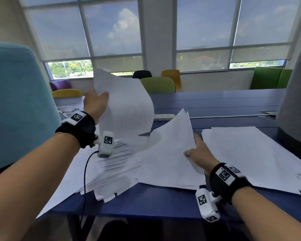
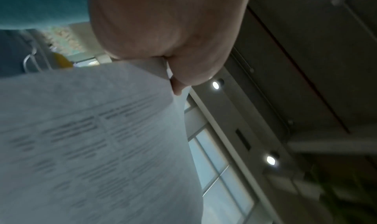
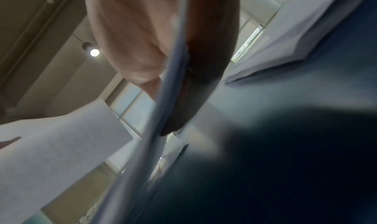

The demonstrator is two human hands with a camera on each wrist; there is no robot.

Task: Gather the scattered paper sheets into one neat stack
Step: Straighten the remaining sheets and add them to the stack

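My left hand [image 1: 96,103] holds a white printed sheet [image 1: 127,108] up in the air above the blue table [image 1: 163,202]; the left wrist view shows my left hand [image 2: 173,66] pinching the sheet [image 2: 91,147] at its edge. My right hand [image 1: 198,152] grips the right edge of a small bundle of sheets [image 1: 169,153], lifting that side so the far corner tilts up. In the right wrist view the bundle's edge [image 3: 163,114] runs between thumb and fingers. A fanned pile of sheets [image 1: 111,171] lies below my left hand. More sheets [image 1: 250,157] lie spread to the right.
A teal chair back [image 1: 19,101] stands close on the left and a grey one [image 1: 295,101] on the right. A white power strip [image 1: 163,117] with its cable lies mid-table. A dark cable [image 1: 85,180] hangs from my left wrist. Coloured chairs line the far side.
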